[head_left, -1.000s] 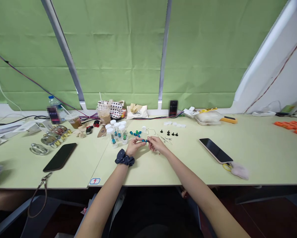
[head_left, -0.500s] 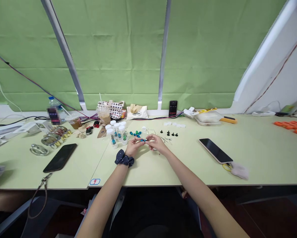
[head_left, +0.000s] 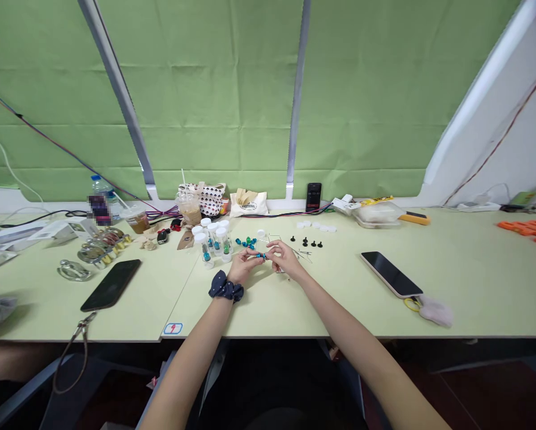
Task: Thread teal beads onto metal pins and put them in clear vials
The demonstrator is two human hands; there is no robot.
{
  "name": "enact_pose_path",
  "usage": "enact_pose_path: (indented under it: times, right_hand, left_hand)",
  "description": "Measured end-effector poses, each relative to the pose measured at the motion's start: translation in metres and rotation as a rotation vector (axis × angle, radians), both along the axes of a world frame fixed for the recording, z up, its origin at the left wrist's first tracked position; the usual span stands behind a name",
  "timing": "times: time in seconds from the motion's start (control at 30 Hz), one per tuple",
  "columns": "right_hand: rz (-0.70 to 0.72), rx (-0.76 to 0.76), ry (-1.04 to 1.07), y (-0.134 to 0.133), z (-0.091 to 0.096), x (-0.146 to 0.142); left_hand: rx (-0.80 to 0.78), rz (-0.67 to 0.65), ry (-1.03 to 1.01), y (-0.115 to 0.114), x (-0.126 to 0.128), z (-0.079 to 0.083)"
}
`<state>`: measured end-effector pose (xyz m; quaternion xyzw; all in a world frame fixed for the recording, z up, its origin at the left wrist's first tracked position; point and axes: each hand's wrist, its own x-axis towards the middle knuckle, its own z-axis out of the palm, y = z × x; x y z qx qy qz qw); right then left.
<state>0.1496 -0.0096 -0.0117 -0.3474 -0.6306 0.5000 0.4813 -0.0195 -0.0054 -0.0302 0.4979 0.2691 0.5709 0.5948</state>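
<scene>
A teal beaded piece (head_left: 261,255) is pinched between the fingers (head_left: 253,253) of the left hand (head_left: 241,267) and right hand (head_left: 286,260) (both closed on it) above the counter (head_left: 469,298), with loose beads (head_left: 246,242) at 11 o'clock and clear plastic vials (head_left: 212,243) at 10 o'clock.

Left forearm (head_left: 191,352) and right forearm (head_left: 348,328) angling inward, left hand (head_left: 242,266) and right hand (head_left: 286,260) pinching close together, fingers (head_left: 253,254) curling toward each other

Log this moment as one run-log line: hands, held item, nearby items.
left hand: pinches blue beaded piece | right hand: pinches same piece | nearby: loose blue beads, clear capped vials
</scene>
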Motion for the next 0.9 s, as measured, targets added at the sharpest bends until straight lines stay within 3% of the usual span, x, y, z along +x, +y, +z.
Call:
enact_pose_path:
  times: [0.9]
  right_hand:
    - [0.026,0.015,-0.038,0.0001,-0.0023,-0.0026]
  left_hand:
    - [0.004,0.006,0.041,-0.0023,0.0017,0.0001]
